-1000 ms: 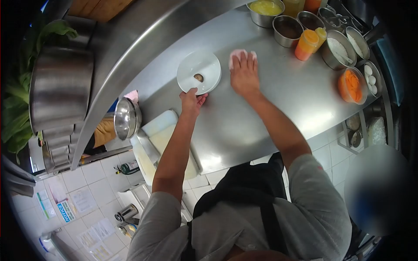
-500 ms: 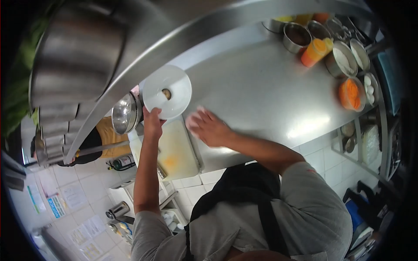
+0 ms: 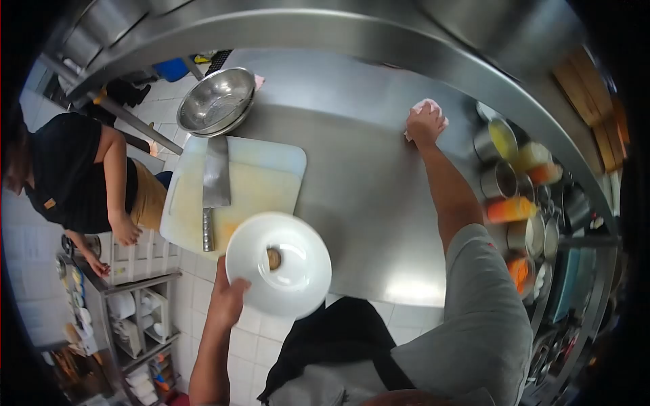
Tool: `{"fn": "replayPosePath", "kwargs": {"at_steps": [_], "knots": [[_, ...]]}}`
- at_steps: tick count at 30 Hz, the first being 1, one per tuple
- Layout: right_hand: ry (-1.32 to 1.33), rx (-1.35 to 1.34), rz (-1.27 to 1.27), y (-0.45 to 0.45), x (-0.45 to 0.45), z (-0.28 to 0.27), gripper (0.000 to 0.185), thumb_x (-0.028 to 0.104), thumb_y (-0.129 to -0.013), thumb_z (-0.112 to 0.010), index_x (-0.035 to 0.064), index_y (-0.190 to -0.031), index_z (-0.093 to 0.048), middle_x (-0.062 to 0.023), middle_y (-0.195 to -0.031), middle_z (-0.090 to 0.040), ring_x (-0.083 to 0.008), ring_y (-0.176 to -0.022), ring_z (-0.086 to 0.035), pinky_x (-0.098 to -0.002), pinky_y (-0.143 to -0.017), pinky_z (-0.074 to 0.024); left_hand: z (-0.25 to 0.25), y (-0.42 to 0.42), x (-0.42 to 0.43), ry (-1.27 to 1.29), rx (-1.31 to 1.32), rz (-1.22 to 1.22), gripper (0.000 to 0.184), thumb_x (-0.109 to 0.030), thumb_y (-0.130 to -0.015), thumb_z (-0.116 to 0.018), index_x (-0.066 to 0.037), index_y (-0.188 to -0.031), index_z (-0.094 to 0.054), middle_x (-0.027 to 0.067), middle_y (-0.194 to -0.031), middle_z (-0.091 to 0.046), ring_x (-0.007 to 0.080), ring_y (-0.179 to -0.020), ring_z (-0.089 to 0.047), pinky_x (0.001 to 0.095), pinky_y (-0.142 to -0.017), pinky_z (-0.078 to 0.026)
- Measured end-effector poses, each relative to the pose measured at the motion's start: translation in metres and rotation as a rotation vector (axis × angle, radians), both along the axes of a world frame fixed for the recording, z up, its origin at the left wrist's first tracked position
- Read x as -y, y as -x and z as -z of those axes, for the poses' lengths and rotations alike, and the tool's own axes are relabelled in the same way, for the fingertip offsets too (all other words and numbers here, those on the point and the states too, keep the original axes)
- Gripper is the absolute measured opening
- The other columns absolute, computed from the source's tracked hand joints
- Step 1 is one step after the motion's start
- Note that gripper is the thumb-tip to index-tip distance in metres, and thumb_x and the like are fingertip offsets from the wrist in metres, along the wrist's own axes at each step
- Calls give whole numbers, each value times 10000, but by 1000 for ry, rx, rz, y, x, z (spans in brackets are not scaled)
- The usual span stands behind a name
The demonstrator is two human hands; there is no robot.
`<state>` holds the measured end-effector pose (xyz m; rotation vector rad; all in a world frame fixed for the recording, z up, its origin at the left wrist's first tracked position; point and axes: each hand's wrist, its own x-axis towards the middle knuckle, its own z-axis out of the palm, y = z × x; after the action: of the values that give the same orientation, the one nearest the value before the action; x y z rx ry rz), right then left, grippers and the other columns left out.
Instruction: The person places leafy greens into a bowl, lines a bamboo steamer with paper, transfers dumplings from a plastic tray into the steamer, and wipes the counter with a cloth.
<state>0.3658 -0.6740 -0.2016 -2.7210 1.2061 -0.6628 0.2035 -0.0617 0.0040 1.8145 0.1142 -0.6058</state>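
Note:
My left hand (image 3: 229, 296) grips the rim of a white bowl (image 3: 305, 271), which is tilted so its inside shows. A small round brownish item (image 3: 273, 258) lies at the bottom of the bowl; its kind is unclear. Out across the steel counter (image 3: 352, 176), my right hand (image 3: 424, 127) is closed on a pale pink cloth (image 3: 430, 106), pressed against the surface near the back. Left of the counter's middle lies a cutting board (image 3: 271, 166) with a cleaver (image 3: 217, 176) on it.
Stacked metal bowls (image 3: 215, 101) stand behind the board. Pots (image 3: 499, 179), a squeeze bottle (image 3: 511, 209) and a tub of orange food (image 3: 520, 274) line the right side. A steel shelf edge (image 3: 325, 24) arches overhead. Another person (image 3: 88, 169) stands at the left.
The bowl has come back toward my body, off the far edge of the board. My right hand has reached farther out over the counter with the cloth. The view has turned.

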Motion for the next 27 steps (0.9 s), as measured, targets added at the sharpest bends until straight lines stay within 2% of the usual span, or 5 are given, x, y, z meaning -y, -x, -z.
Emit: {"fn": "replayPosePath", "kwargs": {"at_steps": [5, 15, 16, 22, 27], "knots": [[-223, -136, 50, -109, -11, -28, 647, 443, -966, -581, 158, -1539, -490, -164, -1684, -343, -423, -1567, -239, -575, -1264, -137, 19, 41, -26, 31, -98, -123, 632, 32, -812, -520, -17, -1436, -437, 132, -1312, -559, 211, -1223, -544, 343, -1080, -428], [331, -156, -1091, -208, -198, -17, 336, 317, -1016, -500, 200, -1205, -753, -75, -1358, -690, -276, -1203, -663, -447, -1050, -506, 23, 59, -16, 79, -67, -197, 634, 28, -812, -515, -23, -1438, -437, 118, -1309, -563, 212, -1239, -543, 354, -1095, -427], [-259, -71, -1118, -178, -236, -40, 311, 262, -1019, -501, 196, -1173, -763, -78, -1386, -671, -313, -1274, -613, -462, -1123, -449, 24, 60, -14, 75, -37, -187, 628, 27, -812, -516, -21, -1434, -442, 116, -1305, -566, 207, -1240, -542, 350, -1096, -426], [-66, 373, -916, -33, -245, 10, 269, 245, -941, -533, 100, -984, -756, -86, -1236, -701, -381, -1264, -566, -516, -1119, -400, 41, 64, -6, 237, -20, -279, 595, -2, -814, -522, -35, -1406, -474, 107, -1266, -575, 198, -1180, -544, 323, -1080, -410], [-326, -167, -1146, 182, -334, -63, 329, 223, -915, -605, 24, -1172, -655, -191, -1228, -619, -428, -1304, -515, -525, -1216, -335, 22, 46, -11, 100, 12, -223, 590, -24, -819, -527, -42, -1406, -471, 106, -1223, -591, 209, -1160, -556, 323, -1058, -417]]}}
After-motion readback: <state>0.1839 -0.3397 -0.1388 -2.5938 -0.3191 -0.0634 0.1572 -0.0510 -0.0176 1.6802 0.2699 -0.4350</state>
